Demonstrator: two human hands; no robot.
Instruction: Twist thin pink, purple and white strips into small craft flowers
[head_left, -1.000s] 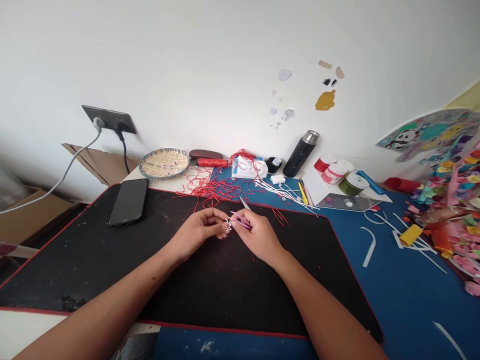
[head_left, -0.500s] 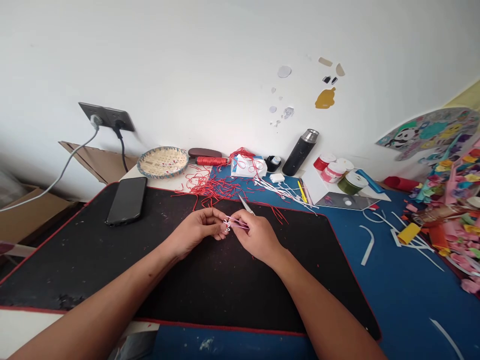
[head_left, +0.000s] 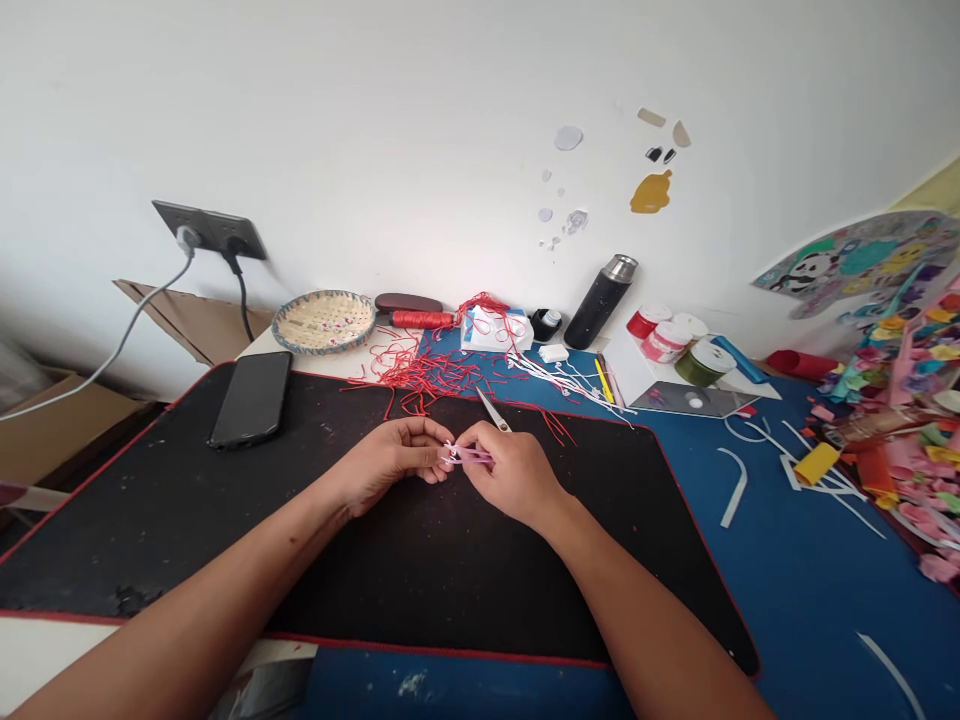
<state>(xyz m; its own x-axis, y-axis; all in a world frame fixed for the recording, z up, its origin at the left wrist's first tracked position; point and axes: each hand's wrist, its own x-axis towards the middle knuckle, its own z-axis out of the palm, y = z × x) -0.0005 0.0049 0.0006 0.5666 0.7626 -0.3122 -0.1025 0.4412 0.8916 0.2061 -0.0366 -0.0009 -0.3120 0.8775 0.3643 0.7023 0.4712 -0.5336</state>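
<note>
Over the black mat point(head_left: 465, 580), my left hand point(head_left: 397, 458) pinches a small looped piece of white cord point(head_left: 448, 456) between thumb and fingertips. My right hand point(head_left: 517, 472) is closed around pink tweezers point(head_left: 471, 456), whose tips meet the white cord. The cord is small and partly covered by my fingers, so its exact shape is hard to make out. Just beyond my right hand lie scissors point(head_left: 493, 411), their blades pointing away and their handles hidden by the hand.
Red thread scraps point(head_left: 431, 378) spread behind my hands, beside white cords point(head_left: 566, 378). A phone point(head_left: 252, 398) and a woven basket point(head_left: 324, 322) sit to the left. A black flask point(head_left: 601, 302) and ribbon spools point(head_left: 703, 362) stand at the back right; paper flowers point(head_left: 930, 440) crowd the far right.
The tweezers have turned slightly to lie more level, and their tips have shifted left onto the white cord. Both hands stay in nearly the same place, still gripping.
</note>
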